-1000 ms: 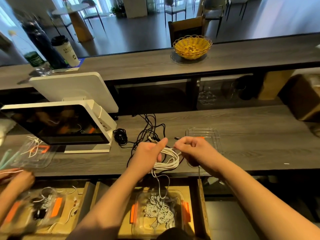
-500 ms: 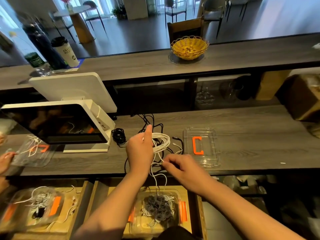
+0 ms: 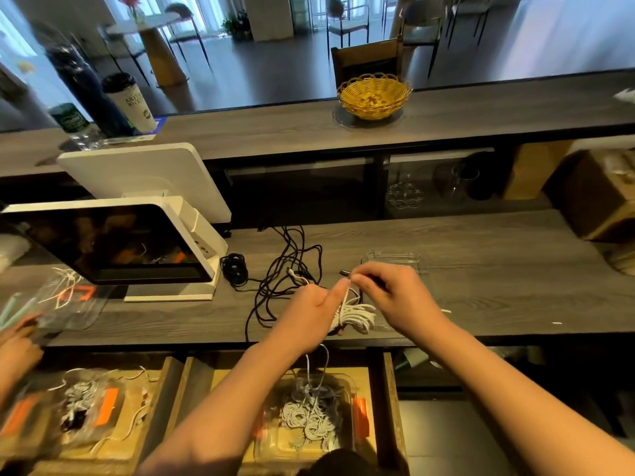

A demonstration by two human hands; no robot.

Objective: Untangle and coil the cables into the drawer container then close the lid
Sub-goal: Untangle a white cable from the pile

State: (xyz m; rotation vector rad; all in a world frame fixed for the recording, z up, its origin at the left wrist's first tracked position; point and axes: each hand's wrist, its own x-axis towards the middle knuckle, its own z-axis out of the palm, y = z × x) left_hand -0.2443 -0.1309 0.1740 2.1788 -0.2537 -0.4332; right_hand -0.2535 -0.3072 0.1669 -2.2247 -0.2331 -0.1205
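Left hand (image 3: 305, 317) grips coiled white cable bundle (image 3: 355, 316) at grey wooden worktop (image 3: 481, 286) front edge; right hand (image 3: 391, 293) pinches its plug end just above.

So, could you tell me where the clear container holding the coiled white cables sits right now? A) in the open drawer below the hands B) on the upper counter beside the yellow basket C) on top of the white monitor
A: the clear container with orange clips sits in the open drawer, below both hands and the white cable bundle.
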